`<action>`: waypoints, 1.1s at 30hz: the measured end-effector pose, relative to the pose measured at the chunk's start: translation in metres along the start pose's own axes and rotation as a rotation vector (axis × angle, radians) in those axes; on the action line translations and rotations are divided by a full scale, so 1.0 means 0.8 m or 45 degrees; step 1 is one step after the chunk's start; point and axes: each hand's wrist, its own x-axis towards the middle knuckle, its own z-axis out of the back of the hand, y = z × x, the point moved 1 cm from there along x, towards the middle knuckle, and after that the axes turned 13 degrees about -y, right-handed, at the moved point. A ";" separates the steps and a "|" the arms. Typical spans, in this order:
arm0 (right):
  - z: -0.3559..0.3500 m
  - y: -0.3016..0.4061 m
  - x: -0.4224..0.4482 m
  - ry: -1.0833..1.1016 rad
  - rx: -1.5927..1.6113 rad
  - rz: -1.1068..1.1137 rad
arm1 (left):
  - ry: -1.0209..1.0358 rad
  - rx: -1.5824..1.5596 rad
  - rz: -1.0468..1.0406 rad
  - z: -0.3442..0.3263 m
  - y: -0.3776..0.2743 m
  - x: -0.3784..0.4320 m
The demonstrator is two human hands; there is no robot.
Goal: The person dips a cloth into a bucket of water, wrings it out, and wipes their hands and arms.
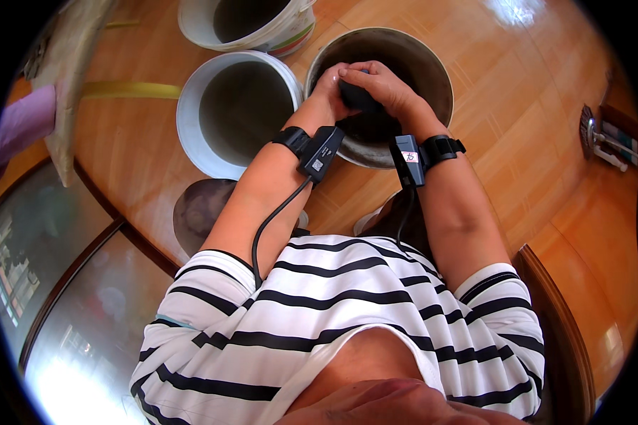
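Observation:
Over a round tub with a pale rim (446,106) and a dark inside, my two hands meet around a dark, rounded lump (360,95). My left hand (329,90) cups it from the left side. My right hand (380,87) presses on it from the right and above, its fingers reaching across to my left hand. The lump's material cannot be told. Dark contents lie at the bottom of the tub, partly hidden by my hands. A white plastic bucket (191,114) of murky water stands just left of the tub.
Another white bucket (300,34) with murky water stands behind the first. A brush (587,130) lies at the far right. Glass panels in a dark wooden frame (58,292) are at lower left, and a brown wooden edge (561,319) is at lower right.

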 end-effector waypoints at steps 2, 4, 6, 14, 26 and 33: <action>-0.006 0.015 -0.008 0.026 0.024 0.048 | 0.093 -0.111 -0.048 0.003 0.004 0.002; -0.009 -0.004 0.001 -0.123 -0.045 0.248 | 0.170 -0.155 -0.102 0.004 0.007 0.002; -0.017 -0.010 0.002 -0.436 -0.389 0.465 | 0.153 -0.297 -0.073 0.004 0.010 0.013; 0.022 -0.070 0.027 -1.105 -0.930 0.010 | -0.191 -0.003 -0.172 0.000 0.013 0.015; 0.014 -0.046 0.019 -0.386 -0.176 -0.224 | -0.316 0.223 0.040 -0.010 0.001 -0.008; -0.011 0.007 -0.001 -0.138 -0.056 0.128 | 0.221 -0.238 -0.122 0.005 0.005 -0.003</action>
